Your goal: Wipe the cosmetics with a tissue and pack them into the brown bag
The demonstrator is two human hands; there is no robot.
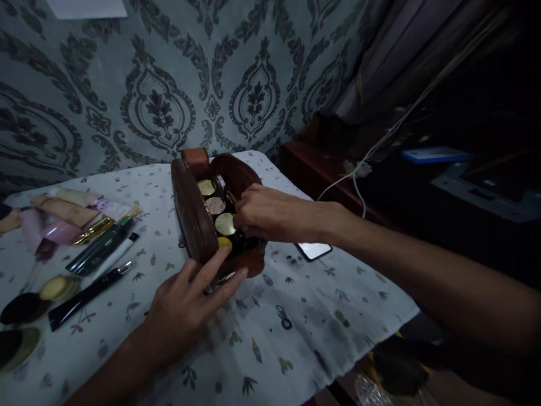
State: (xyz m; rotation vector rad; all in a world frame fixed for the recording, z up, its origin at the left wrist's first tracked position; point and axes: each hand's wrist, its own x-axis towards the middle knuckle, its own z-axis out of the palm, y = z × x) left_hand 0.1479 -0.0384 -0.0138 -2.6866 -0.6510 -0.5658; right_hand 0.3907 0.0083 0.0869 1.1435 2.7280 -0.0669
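Note:
A brown leather-look zip bag (192,211) stands unzipped on the table, with several round lids in gold, pinkish and yellow lined up inside. My left hand (186,299) is at its near end, index finger by the yellow lid (225,243) and thumb on the zipped edge, gripping the bag's rim. Over the bag's right side, my right hand (257,211) reaches in with curled fingers, beside a gold lid (225,224). Its fingertips are hidden, so what they hold cannot be made out.
Cosmetic tubes (65,211), a black tube (88,296) and round jars (54,287) lie to the left on the patterned tablecloth (270,349). A lit phone (315,251) lies under my right forearm. White cables (380,141) hang at the right. Part of another hand (8,219) shows at the left edge.

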